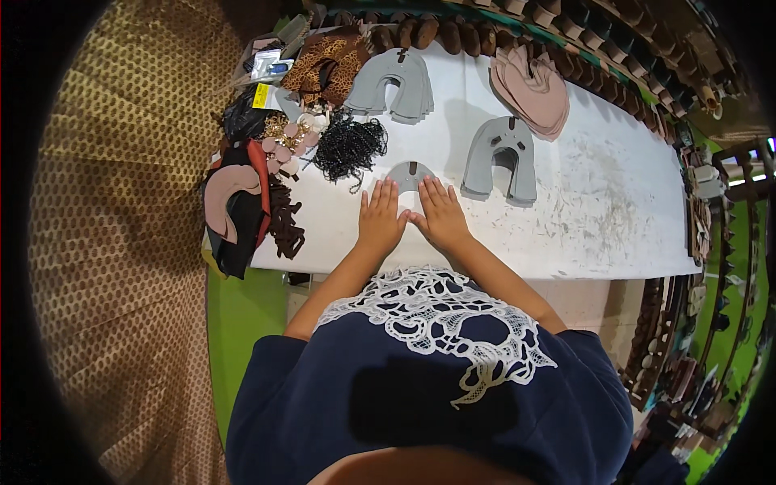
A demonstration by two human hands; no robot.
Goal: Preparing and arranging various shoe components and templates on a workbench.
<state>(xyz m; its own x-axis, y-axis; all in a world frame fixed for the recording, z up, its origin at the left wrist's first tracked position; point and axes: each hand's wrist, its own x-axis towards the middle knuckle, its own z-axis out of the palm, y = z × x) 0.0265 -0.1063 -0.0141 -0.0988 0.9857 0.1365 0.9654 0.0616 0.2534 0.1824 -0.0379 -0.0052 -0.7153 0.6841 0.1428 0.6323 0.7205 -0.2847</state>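
A grey arch-shaped shoe-upper piece (411, 171) with a small dark strip at its top lies on the white table in front of me. My left hand (380, 217) rests flat over its left side, fingers stretched out. Over its right side lies my right hand (441, 215), also flat, the thumbs nearly meeting. Both hands hide the lower part of the piece. To the right sits a stack of grey arch pieces (501, 145) with dark strips on the top one. Farther back is another grey stack (394, 85).
Pink cut pieces (529, 90) lie at the back right. At the left are a black beaded heap (350, 145), pink discs (281, 152), dark brown strips (284, 218), a pink curved piece (230, 198) and patterned brown material (327, 65). Shoe forms (453, 36) line the far edge.
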